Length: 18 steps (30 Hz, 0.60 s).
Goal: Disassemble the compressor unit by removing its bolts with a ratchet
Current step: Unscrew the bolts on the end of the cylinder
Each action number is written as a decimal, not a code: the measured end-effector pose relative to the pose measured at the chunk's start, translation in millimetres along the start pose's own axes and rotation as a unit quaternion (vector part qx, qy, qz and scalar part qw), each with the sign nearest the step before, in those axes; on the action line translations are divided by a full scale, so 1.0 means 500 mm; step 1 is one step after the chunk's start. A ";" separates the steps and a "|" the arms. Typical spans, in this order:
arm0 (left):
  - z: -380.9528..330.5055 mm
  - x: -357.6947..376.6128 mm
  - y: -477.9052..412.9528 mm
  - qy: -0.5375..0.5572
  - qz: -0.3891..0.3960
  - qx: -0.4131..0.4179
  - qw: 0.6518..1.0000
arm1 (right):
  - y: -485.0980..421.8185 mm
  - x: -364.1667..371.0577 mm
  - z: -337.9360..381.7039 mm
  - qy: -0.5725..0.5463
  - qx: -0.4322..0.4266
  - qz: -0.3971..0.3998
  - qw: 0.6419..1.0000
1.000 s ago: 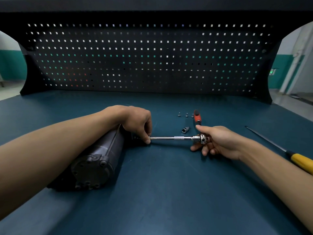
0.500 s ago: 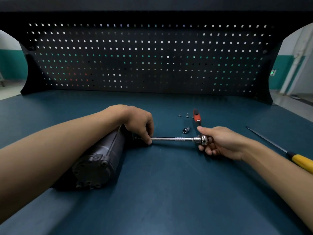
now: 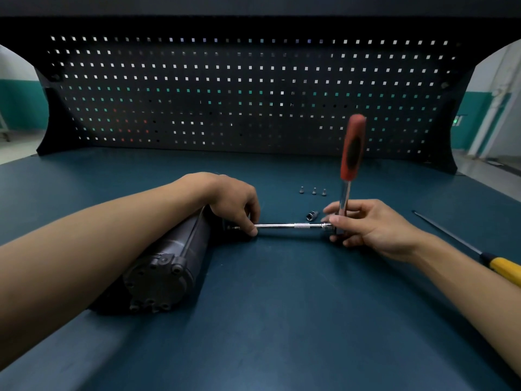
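The dark cylindrical compressor unit (image 3: 169, 263) lies on its side on the blue bench, its bolted end cap facing me. My left hand (image 3: 234, 201) rests over its far end and pinches the silver extension bar (image 3: 287, 226) where it meets the unit. My right hand (image 3: 366, 224) grips the ratchet (image 3: 351, 153) at its head, at the bar's right end. The ratchet's red-and-black handle stands nearly upright. Three small bolts (image 3: 313, 191) sit in a row behind the bar.
A loose socket (image 3: 311, 215) lies just behind the bar near my right fingers. A yellow-handled screwdriver (image 3: 479, 251) lies at the right. The black pegboard (image 3: 253, 94) closes off the back of the blue bench top (image 3: 282, 320).
The ratchet handle has swung up from lying flat and pointing away to standing nearly upright. My right hand turned with it. My left hand and the unit stayed put.
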<state>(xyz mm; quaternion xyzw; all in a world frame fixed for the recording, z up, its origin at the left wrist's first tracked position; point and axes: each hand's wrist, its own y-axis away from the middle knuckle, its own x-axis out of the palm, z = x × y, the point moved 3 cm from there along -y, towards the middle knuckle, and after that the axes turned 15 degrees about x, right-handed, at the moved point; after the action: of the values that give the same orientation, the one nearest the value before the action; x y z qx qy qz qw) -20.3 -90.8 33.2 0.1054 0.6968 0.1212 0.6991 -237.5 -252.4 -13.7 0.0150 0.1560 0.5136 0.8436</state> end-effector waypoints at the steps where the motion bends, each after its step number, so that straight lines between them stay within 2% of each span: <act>1: 0.001 0.000 0.000 0.000 0.000 -0.001 1.000 | 0.001 0.002 0.001 0.019 -0.017 -0.008 1.000; 5: 0.001 0.001 -0.001 0.003 0.000 0.002 1.000 | 0.002 0.009 -0.005 0.121 -0.066 -0.041 0.990; 7: 0.000 0.000 -0.001 0.008 0.002 0.006 1.000 | 0.002 0.011 -0.007 0.137 -0.071 -0.051 0.987; 10: 0.000 -0.001 0.000 0.018 -0.001 0.009 1.000 | 0.003 0.010 -0.006 0.098 -0.063 -0.062 0.991; 14: 0.002 0.000 0.000 0.015 -0.015 0.010 1.000 | 0.006 0.010 0.000 0.061 -0.049 -0.034 0.996; 18: 0.002 0.001 0.000 0.012 -0.019 0.018 1.000 | 0.007 0.013 0.009 0.025 0.005 -0.012 1.000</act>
<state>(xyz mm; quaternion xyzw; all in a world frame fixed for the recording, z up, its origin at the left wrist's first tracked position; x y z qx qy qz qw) -19.1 -90.4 32.9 0.1034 0.7090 0.0961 0.6909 -236.6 -244.6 -10.2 0.0043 0.1796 0.5030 0.8454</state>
